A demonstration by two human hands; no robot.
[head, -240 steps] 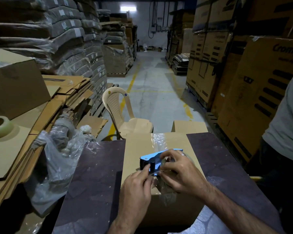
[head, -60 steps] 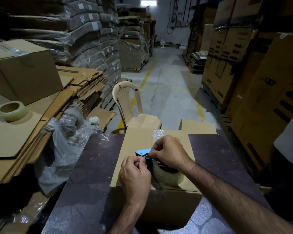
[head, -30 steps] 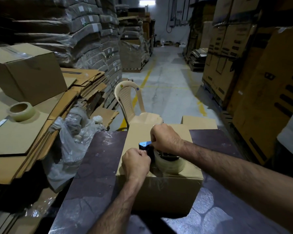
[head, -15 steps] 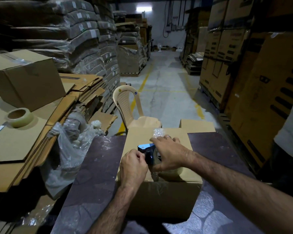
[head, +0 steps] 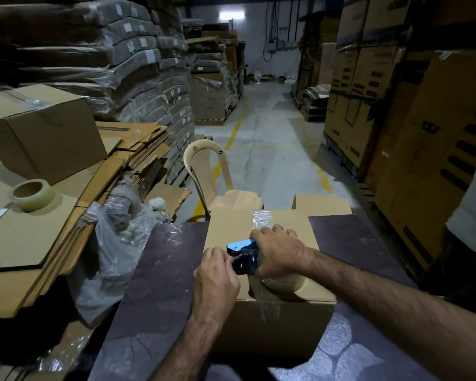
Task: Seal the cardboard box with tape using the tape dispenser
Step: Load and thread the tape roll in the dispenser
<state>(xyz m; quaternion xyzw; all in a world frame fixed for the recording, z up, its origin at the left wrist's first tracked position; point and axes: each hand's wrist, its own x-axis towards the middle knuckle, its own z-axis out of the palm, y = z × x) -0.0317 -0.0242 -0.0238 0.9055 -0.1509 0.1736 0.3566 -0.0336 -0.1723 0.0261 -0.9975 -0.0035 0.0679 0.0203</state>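
Cardboard stacks (head: 423, 133) fill this big dim room on both sides. A dark table (head: 154, 284) stands in front of the person, and the cardboard box (head: 272, 325) sits on it with its top flaps down. The two hands are close together on top of the box, near its front edge. The right hand (head: 278, 251) is wrapped over the blue tape dispenser (head: 241, 247) and holds it down on the box top. The left hand (head: 217, 276) has curled fingers that pinch the front of the dispenser; I cannot tell if they also have the loose end of the tape. A shiny strip of tape (head: 260, 217) lies on the far part of the box top. I think the person is getting the tape ready to start a strip. Next, the tape end should be stuck down at the front edge. Then the dispenser needs a steady pull along the line where the flaps meet, pressed down flat.
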